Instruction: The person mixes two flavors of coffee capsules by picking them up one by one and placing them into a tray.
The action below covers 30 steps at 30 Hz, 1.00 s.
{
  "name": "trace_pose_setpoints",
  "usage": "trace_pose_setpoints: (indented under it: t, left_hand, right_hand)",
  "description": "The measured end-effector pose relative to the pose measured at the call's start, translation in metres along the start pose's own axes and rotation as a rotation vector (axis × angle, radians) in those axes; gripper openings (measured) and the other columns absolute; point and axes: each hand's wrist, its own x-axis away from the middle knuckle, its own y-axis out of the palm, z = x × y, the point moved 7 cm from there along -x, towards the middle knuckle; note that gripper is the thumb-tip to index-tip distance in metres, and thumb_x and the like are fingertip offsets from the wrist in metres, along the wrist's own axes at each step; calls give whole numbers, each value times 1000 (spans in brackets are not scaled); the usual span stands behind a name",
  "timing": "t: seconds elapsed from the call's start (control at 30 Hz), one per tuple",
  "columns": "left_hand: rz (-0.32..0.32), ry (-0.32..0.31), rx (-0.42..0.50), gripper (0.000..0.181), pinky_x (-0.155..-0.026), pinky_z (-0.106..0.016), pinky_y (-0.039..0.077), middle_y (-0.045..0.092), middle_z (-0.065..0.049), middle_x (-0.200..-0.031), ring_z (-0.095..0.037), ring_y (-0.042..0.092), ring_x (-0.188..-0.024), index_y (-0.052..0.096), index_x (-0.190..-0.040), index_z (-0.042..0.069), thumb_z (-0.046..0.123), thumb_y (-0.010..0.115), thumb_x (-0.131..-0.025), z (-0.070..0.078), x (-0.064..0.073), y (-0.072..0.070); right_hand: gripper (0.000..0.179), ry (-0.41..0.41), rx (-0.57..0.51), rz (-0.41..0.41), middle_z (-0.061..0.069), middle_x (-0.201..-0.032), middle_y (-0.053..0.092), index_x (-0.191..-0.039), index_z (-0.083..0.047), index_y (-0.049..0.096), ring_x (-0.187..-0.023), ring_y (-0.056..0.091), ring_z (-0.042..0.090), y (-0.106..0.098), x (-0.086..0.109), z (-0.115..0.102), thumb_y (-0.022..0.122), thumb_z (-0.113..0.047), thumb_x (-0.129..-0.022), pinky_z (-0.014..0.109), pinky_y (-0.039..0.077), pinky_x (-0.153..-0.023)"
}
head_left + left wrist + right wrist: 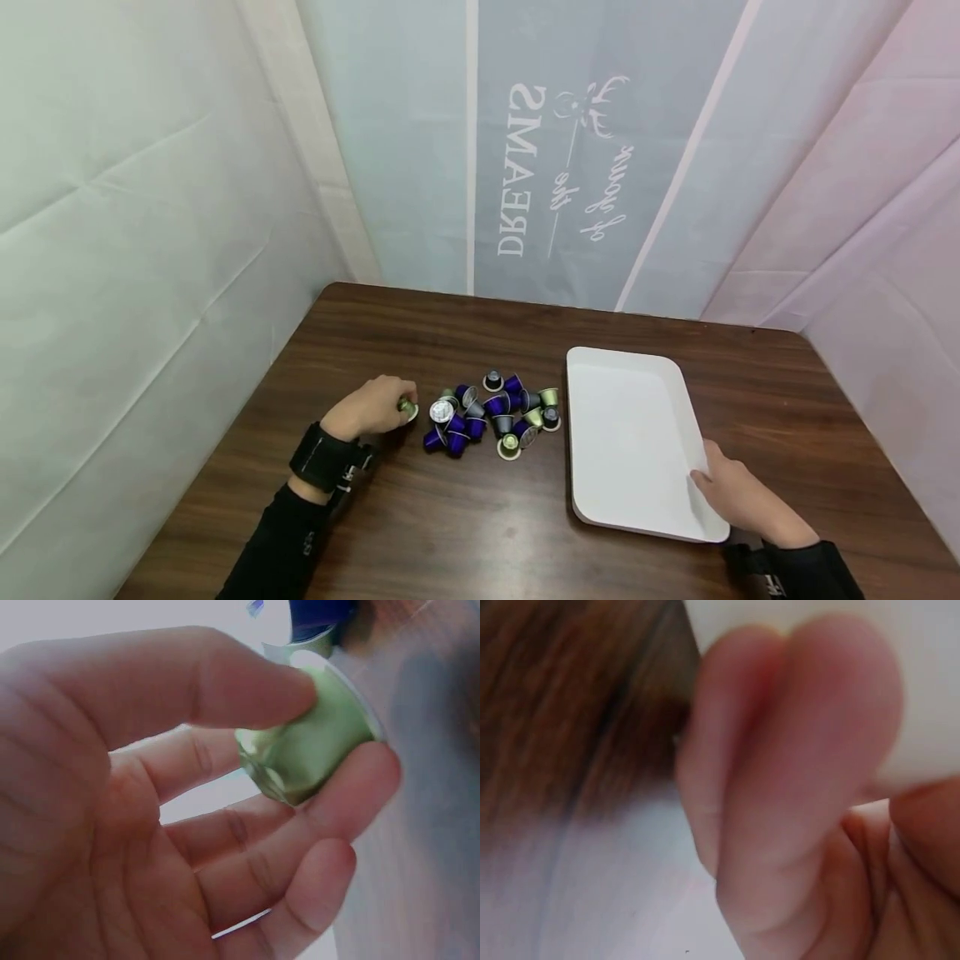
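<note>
Between thumb and fingers, my left hand pinches a light green coffee capsule with a pale rim, just left of the pile. The pile holds several coffee capsules, among them a dark blue capsule, a silver-lidded capsule and a green capsule. Over on the right, my right hand grips the right edge of a white rectangular tray, thumb over the rim. No capsules lie in the tray. Blurred fingers fill much of the right wrist view, beside the tray's pale surface.
The dark wooden table carries everything, its far edge meeting a grey-blue curtain with mirrored lettering. White fabric hangs on the left and pinkish-white fabric on the right. A narrow strip of table lies between pile and tray.
</note>
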Motion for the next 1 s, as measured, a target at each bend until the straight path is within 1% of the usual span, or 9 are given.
trace_pose_setpoints:
  t: [0.13,0.23,0.4,0.53,0.67,0.8,0.87,0.93,1.0]
  left_hand:
    - [45,72,3,10,-55,-27,39,53,1,-80,-11,47,-59,63,-97,11,8,62,-88,14,-2,-10]
    - [55,126,-26,12,-55,-26,39,53,1,-82,-10,46,-58,63,-100,10,9,61,-89,29,-6,-17]
    - [37,214,-116,14,-62,-27,43,56,0,-93,-11,49,-70,64,-104,11,13,62,-90,66,-18,-27]
    - [-5,292,-177,14,-67,-27,45,57,0,-99,-12,51,-78,63,-105,14,15,60,-92,101,-33,-30]
    - [-43,391,-251,12,-69,-26,44,56,1,-100,-11,51,-81,61,-104,15,15,57,-93,135,-52,-24]
    - [-78,468,-294,16,-69,-24,43,55,1,-102,-11,50,-81,61,-107,14,13,55,-93,163,-69,-11]
    - [-100,488,-302,19,-69,-23,42,55,0,-103,-12,49,-81,61,-110,13,12,54,-93,174,-74,-4]
    - [-121,501,-316,23,-70,-23,42,55,-2,-107,-12,49,-83,61,-115,12,11,54,-93,183,-78,4]
    - [-133,515,-337,24,-70,-22,41,56,-1,-108,-11,48,-84,61,-115,12,10,53,-93,192,-81,12]
  right_hand:
    - [56,-8,-11,14,50,-118,38,-129,24,16,-109,48,53,1,2,0,47,-8,-96,56,44,-81]
    - [54,-15,-24,15,51,-118,37,-129,23,15,-110,48,53,3,2,0,46,-7,-96,55,45,-81]
    - [55,-31,-13,17,51,-115,40,-128,24,15,-107,51,51,4,1,0,46,-6,-95,52,47,-78]
    - [55,-37,5,26,50,-113,41,-128,25,15,-104,54,49,1,-2,1,46,-6,-95,51,48,-76]
    - [58,-25,-30,2,50,-119,38,-129,25,16,-107,51,50,-3,-3,3,45,-14,-97,51,48,-78]
    - [64,9,-70,-34,51,-122,34,-129,26,15,-109,49,51,-5,-5,5,45,-22,-99,50,48,-78]
    - [66,17,-73,-30,50,-124,33,-131,26,13,-111,47,52,-5,-6,6,45,-22,-99,52,47,-80]
    - [66,1,-71,-14,49,-125,34,-135,24,9,-113,46,52,-2,-5,4,44,-18,-99,54,45,-83]
    - [66,-13,-51,4,49,-125,34,-137,23,5,-114,45,52,1,-4,2,44,-14,-98,56,44,-84]
